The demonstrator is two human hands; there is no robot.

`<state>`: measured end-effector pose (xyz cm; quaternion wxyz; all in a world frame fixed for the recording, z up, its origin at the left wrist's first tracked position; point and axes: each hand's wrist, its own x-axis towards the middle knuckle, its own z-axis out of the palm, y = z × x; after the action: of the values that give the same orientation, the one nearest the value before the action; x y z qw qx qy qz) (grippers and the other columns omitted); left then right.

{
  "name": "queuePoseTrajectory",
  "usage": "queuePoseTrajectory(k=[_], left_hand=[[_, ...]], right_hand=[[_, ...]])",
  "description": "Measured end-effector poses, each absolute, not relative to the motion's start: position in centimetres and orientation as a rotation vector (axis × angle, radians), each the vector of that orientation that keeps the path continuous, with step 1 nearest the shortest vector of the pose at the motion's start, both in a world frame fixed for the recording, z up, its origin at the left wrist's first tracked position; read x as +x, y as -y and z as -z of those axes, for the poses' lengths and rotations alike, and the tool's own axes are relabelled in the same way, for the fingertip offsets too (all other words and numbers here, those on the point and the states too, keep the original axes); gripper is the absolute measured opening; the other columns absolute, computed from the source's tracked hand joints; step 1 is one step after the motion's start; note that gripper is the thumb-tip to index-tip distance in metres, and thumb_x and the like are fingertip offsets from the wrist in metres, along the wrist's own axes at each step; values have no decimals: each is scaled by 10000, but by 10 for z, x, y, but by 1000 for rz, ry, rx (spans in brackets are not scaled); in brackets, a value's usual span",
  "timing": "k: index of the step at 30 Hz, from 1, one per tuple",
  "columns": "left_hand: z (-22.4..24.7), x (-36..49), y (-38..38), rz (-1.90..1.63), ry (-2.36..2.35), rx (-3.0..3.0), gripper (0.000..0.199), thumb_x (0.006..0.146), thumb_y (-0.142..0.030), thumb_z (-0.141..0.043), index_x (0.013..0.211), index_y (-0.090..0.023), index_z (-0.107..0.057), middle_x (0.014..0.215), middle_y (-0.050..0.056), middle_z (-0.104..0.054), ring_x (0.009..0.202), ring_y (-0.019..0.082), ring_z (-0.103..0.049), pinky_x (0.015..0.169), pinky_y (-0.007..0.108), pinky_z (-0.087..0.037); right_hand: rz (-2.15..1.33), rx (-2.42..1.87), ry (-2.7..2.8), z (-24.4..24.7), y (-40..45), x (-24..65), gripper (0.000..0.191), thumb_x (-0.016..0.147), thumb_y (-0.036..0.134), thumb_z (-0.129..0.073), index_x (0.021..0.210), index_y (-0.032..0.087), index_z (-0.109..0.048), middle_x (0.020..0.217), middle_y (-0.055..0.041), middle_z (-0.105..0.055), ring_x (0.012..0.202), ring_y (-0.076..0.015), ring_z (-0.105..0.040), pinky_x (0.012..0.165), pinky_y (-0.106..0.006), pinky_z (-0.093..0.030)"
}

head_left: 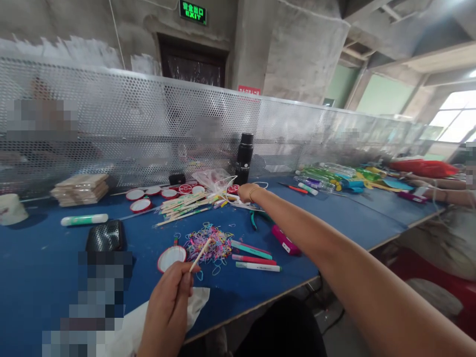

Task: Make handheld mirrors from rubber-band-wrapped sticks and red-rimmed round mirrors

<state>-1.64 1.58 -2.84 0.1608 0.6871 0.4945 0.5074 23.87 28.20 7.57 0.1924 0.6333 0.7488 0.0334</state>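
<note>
My left hand (169, 300) pinches a thin wooden stick (201, 255) by its lower end, tilted up to the right over a heap of coloured rubber bands (213, 244). Beside that hand is a round white disc with a red rim (171, 259). Stretched far across the table, my right hand (246, 193) is in front of a black bottle (244, 161), close to a red round lid (233, 189) and a white cable (262, 185). Its fingers are mostly hidden, so what they touch does not show. A pile of wooden sticks (182, 207) lies to its left.
Several felt-tip markers (258, 267), a purple box (284, 240) and pliers (253, 219) lie near my right arm. At left are a glue stick (85, 219), stacked wooden pieces (80, 189) and a black case (105, 236). A perforated metal screen (141, 114) backs the blue table (353, 213). Another person's arms are far right.
</note>
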Motion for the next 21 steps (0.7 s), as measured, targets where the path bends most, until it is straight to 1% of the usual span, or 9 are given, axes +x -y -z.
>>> queuePoseTrajectory(k=[3,5,7,9,12,15,17,19,21], left_hand=[[27,-19,-16,-1444,-1393,2000,287,1040,-365,-436,1013,-220,-683,715,-13,-589,632,156,-566,619,255,-449],[27,-21,-17,-1435,-1380,2018,281,1036,-367,-443,1010,-220,-681,709,-14,-594,621,152,-571,602,250,-449],[28,-21,-18,-1430,-1368,2015,272,1032,-373,-453,1013,-220,-677,705,-16,-595,622,151,-575,601,249,-450],[28,-19,-17,-1441,-1374,1976,267,1030,-380,-457,1022,-220,-670,722,-12,-600,640,156,-574,619,256,-451],[27,-14,-15,-1474,-1396,1888,264,1028,-386,-454,1027,-220,-660,776,1,-613,689,167,-572,673,273,-456],[27,-10,-13,-1483,-1400,1860,266,1025,-393,-458,1025,-221,-662,753,-5,-588,687,170,-561,670,273,-447],[26,-10,-13,-1484,-1406,1866,271,1025,-393,-455,1025,-222,-666,730,-9,-577,669,172,-553,653,273,-439],[26,-10,-14,-1490,-1407,1884,272,1025,-388,-453,1022,-224,-669,740,-2,-597,665,177,-557,647,276,-442],[26,-12,-15,-1493,-1408,1911,268,1024,-382,-455,1018,-225,-673,780,12,-632,670,179,-566,648,279,-452]], right_hand=[[-136,1767,-2157,-72,-272,239,408,975,389,-671,1299,147,-615,1325,-124,-632,1151,-253,-656,976,-466,-570],[-161,1785,-2158,-76,-264,245,400,966,364,-681,1288,131,-640,1336,-161,-645,1204,-281,-646,1015,-472,-544],[-172,1827,-2108,-85,-256,256,402,914,294,-731,1263,103,-679,1314,-221,-672,1241,-328,-643,1024,-466,-527],[-139,1865,-2012,-94,-250,268,391,830,204,-784,1198,87,-728,1214,-239,-727,1191,-353,-680,982,-455,-541],[-1,1863,-1867,-98,-241,284,263,770,173,-803,1023,104,-787,967,-152,-794,977,-297,-755,884,-404,-579],[120,1826,-1809,-85,-232,289,189,794,268,-795,911,119,-796,827,-98,-787,844,-241,-763,822,-333,-588],[121,1815,-1817,-72,-227,286,234,783,301,-815,926,117,-790,861,-106,-785,890,-252,-760,845,-331,-585],[89,1811,-1830,-59,-225,282,277,775,290,-838,977,112,-772,950,-116,-778,970,-269,-746,897,-365,-582],[71,1812,-1841,-49,-225,280,295,845,305,-804,1067,123,-734,1063,-100,-754,1015,-252,-725,923,-409,-585]])
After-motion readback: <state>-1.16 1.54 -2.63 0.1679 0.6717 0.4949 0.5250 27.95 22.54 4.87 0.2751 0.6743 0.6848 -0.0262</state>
